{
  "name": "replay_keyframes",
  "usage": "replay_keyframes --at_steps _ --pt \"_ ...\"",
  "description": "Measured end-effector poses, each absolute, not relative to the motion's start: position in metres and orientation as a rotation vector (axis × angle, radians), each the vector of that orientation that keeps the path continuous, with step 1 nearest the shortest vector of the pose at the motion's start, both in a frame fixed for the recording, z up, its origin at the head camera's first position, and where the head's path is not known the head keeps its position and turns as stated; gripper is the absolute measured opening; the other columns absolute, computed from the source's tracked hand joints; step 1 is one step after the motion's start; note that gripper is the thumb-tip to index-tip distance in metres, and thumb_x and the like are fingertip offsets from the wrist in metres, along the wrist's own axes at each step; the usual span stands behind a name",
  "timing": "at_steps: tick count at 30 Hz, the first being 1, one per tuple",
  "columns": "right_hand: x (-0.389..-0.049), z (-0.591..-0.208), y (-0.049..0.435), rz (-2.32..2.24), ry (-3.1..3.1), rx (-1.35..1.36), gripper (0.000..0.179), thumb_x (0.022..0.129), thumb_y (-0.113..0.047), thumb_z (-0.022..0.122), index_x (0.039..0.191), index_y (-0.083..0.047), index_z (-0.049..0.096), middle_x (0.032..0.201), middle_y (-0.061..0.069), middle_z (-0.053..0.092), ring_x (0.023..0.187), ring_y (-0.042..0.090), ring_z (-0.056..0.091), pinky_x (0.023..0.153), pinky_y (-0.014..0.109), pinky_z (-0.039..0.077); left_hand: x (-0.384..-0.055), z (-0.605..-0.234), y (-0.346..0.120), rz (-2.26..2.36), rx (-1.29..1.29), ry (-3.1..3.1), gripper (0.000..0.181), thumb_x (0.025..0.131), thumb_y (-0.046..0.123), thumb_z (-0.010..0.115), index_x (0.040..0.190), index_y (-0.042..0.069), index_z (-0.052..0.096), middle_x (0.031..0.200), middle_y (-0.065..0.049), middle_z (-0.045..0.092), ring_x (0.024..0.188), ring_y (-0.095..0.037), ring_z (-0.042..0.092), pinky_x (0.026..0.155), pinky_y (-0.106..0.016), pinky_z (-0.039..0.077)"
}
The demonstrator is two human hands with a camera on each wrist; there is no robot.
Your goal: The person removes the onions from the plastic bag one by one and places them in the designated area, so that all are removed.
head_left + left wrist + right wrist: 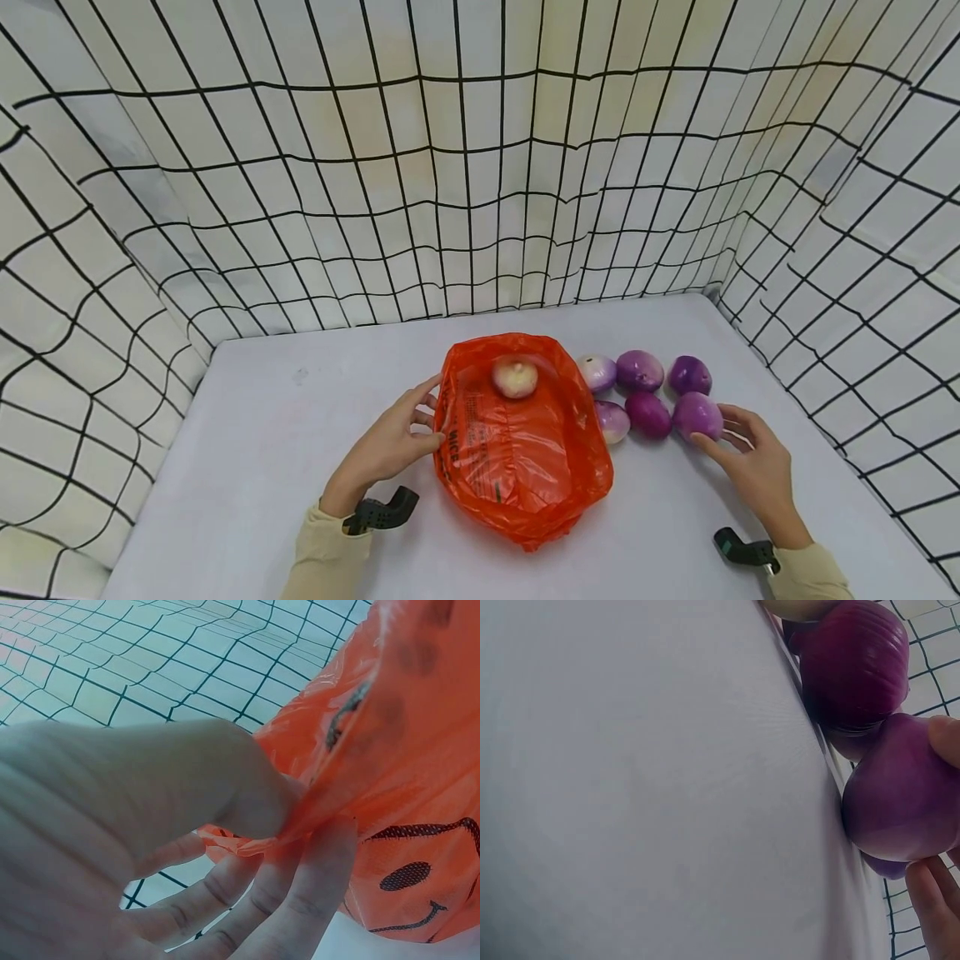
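Fingers (247,896) and thumb of the left hand (393,442) pinch the thin rim of an orange bag (525,442) lying open on the white table (262,433), one pale onion (515,376) already inside. To its right, the right hand (753,462) reaches the nearest of five purple onions (697,415), fingertips (937,907) touching its skin on both sides but not yet wrapped around it. The onion looks firm, round and smooth (likely to roll or slip), so a grasp across its widest part seems safest. The bag's film is limp and light, best held by the rim.
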State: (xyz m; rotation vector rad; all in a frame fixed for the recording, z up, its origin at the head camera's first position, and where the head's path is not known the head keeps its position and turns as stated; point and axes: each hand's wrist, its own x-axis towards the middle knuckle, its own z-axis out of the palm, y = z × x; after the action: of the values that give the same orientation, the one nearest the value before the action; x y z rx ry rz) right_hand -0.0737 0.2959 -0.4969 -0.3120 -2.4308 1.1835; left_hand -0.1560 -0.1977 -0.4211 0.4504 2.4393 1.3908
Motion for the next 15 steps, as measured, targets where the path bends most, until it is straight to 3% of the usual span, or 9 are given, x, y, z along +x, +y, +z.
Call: replay_keyframes --at_steps 15 --pt "-0.0823 -0.4952 0.2957 1.165 -2.461 -0.306 0.067 0.08 -0.025 0.09 0.138 -0.009 0.061 0.118 -0.033 0.051 0.099 -0.022 0.053 0.085 -0.004 0.044 -0.156 -0.4201 -0.2 1.392 0.446 2.447 0.083 0.091 0.009 0.069 0.163 0.014 0.03 0.132 -0.017 0.053 0.11 -0.024 0.064 0.081 -0.034 0.064"
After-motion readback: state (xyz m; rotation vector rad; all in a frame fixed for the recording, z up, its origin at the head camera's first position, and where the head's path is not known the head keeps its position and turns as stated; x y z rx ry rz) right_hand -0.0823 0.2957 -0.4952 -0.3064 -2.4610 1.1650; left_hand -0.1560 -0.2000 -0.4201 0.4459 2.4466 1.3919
